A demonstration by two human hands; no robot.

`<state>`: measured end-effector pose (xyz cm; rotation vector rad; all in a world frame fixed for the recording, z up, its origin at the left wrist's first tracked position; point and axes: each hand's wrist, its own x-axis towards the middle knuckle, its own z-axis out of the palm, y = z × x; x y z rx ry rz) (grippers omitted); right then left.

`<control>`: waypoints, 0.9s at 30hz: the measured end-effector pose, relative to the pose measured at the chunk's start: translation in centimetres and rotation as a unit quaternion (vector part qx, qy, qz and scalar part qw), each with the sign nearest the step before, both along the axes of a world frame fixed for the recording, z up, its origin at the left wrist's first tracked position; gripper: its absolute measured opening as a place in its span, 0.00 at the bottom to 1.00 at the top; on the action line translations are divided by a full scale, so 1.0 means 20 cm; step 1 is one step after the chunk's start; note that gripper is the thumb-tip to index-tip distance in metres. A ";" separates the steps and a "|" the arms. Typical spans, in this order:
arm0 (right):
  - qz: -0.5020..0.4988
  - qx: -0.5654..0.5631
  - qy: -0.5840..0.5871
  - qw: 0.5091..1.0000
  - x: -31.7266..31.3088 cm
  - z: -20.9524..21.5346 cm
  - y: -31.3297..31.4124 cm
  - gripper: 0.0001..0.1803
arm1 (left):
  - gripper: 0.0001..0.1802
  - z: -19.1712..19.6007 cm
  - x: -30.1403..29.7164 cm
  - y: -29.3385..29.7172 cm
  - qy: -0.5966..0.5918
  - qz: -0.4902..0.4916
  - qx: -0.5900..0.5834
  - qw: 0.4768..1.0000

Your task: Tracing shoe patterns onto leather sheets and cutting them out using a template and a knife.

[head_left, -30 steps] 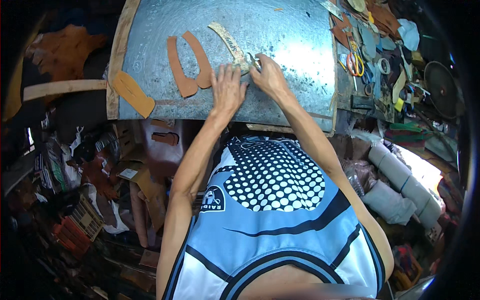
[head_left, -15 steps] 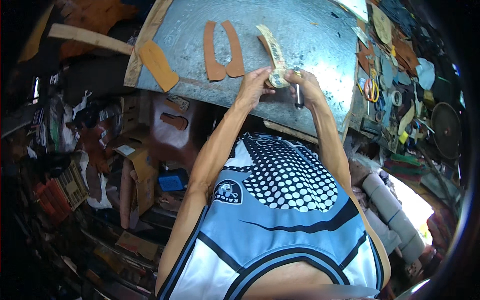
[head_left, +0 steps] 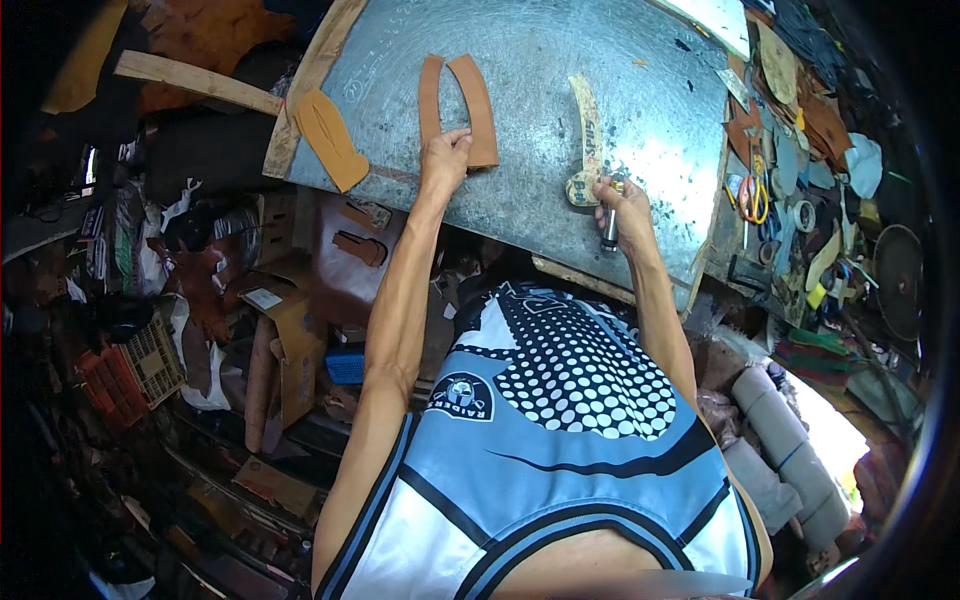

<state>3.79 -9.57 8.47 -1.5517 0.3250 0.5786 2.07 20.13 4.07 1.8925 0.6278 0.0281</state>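
Observation:
My left hand [head_left: 446, 163] is closed at the lower end of the brown leather pieces on the metal-topped table, its fingertips pinching the edge of the right-hand leather piece [head_left: 476, 112]. Beside it lies a narrow curved leather strip [head_left: 430, 92], its lower end covered by my hand. My right hand [head_left: 627, 216] is closed round a silver cylindrical tool [head_left: 609, 232] with a brass-coloured upper part and a dark lower end. Between the same fingers sits the rounded end of a pale, curved, hand-marked template [head_left: 585, 135], which points away from me.
A tan leather piece [head_left: 331, 140] lies at the table's left edge by a wooden strip [head_left: 200, 80]. To the right are yellow-handled scissors [head_left: 752, 198], a tape roll [head_left: 803, 214] and leather scraps. Below left stand a cardboard box [head_left: 297, 350] and a crate [head_left: 152, 366].
My left hand has left the template and moved left to the leather pieces. The brown leather behind the template no longer shows there. My right hand keeps the template and tool, slightly lower right.

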 end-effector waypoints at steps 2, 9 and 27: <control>0.005 -0.002 -0.005 1.000 0.01 0.01 0.01 0.07 | 0.17 0.01 0.02 0.00 -0.003 -0.012 0.013 1.000; -0.018 0.005 -0.040 0.999 -0.02 0.06 -0.03 0.10 | 0.21 0.24 0.01 0.08 -0.002 -0.042 0.147 0.988; 0.341 -0.018 0.119 0.932 -0.36 0.40 -0.13 0.13 | 0.28 0.06 0.13 0.55 0.088 -0.050 0.329 0.939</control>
